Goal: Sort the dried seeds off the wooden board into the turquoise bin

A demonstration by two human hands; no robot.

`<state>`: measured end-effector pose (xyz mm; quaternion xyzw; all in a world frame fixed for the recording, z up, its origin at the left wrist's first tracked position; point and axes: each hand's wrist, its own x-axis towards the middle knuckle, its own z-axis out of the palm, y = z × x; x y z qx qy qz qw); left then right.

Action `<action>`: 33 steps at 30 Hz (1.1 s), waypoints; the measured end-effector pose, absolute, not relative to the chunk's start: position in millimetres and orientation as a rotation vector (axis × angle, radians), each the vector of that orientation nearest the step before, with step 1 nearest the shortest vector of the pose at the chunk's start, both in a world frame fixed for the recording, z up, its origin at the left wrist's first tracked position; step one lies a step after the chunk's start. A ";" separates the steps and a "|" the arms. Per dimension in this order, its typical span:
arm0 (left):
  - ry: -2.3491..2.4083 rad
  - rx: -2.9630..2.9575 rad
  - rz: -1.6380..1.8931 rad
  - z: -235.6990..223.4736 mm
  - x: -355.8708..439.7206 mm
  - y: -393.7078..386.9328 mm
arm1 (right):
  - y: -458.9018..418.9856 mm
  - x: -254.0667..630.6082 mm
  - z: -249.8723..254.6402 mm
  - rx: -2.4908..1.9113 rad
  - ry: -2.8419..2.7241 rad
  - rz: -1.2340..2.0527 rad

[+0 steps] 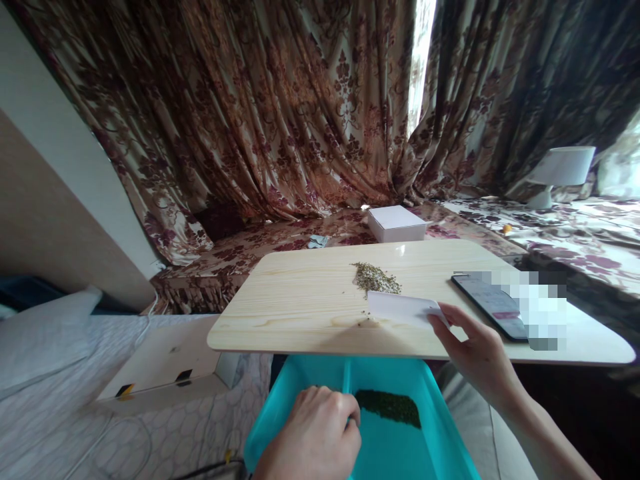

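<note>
My left hand (320,427) is curled over the divider of a turquoise tray (290,400) that sits below the near edge of a light wooden board (280,300). Whether its fingers hold anything is hidden. A heap of dark green seeds (390,407) lies in the tray's right compartment. My right hand (475,353) pinches a white card (400,308), which rests on the board. Just beyond the card lies a small pile of pale green seeds (375,278), with a few stray ones near the card's left corner.
A dark phone (490,305) lies on the board at the right. A white box (397,223) and a white lamp (560,170) stand behind, before patterned curtains. A flat cardboard box (165,367) lies on the bed at left.
</note>
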<state>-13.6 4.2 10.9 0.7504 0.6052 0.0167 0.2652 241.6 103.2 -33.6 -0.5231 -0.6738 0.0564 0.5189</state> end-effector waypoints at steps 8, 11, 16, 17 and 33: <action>1.646 2.022 -0.011 11.8 -13.6 11.0 | 98.1 252.3 -38.7 -1.228 -1.601 0.146; 1.617 2.038 -0.061 9.6 -15.1 17.2 | 99.8 252.2 -41.1 -1.202 -1.537 0.109; 1.574 2.076 -0.062 5.1 -18.7 21.0 | 100.2 246.9 -45.2 -1.177 -1.542 0.077; 1.582 2.075 -0.064 4.7 -19.2 20.9 | 99.3 246.3 -46.4 -1.176 -1.538 0.076; 1.715 2.019 0.011 7.6 -24.3 11.8 | 95.3 239.3 -53.7 -1.172 -1.534 0.246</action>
